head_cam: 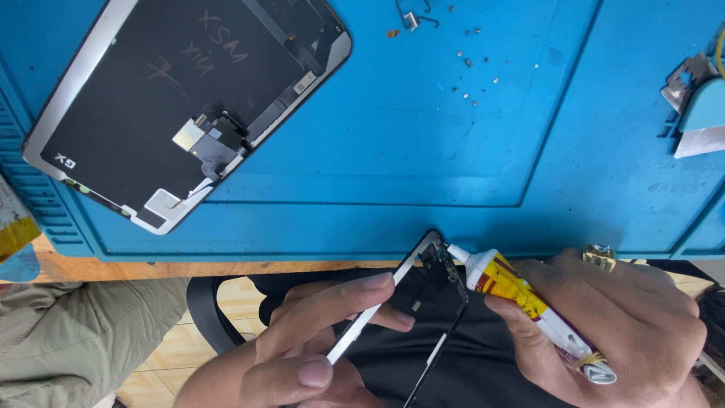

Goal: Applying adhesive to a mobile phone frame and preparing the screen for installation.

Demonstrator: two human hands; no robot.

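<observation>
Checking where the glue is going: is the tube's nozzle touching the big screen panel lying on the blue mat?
No: the nozzle of the glue tube in the right hand meets the phone frame held by the left hand.

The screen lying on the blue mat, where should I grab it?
Grip the screen by its long silver edges, coming from above. It lies flat, back up, with thin ribbon cables at its lower end, so probably keep fingers off those.
</observation>
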